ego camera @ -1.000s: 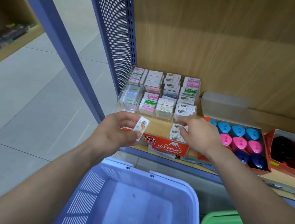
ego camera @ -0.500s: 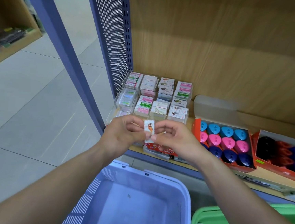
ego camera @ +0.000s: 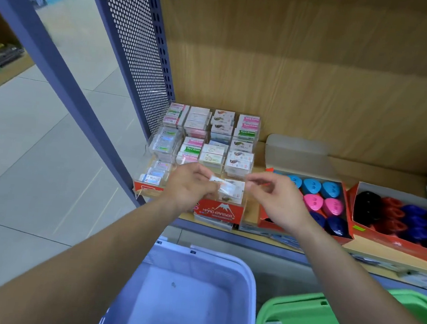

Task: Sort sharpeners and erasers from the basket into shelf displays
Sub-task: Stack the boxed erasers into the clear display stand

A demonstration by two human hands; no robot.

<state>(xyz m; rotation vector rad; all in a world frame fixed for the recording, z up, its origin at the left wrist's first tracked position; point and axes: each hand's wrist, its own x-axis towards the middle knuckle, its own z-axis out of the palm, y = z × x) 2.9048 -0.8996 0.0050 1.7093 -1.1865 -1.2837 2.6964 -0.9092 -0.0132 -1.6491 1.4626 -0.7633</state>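
Left hand point(ego camera: 191, 185) pinched eraser point(ego camera: 224, 188) at fingertips, just above front slot of rack point(ego camera: 142, 173), likely lining it up with matching stack. Right hand point(ego camera: 277, 202) near it, fingers curled (pinching anything? couldn't tell). Basket point(ego camera: 224, 263) below, bare bottom showing.

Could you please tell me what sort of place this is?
Probably a stationery shop: a clear tiered display of wrapped erasers, open cartons of coloured sharpeners on a wooden shelf, and plastic baskets below.
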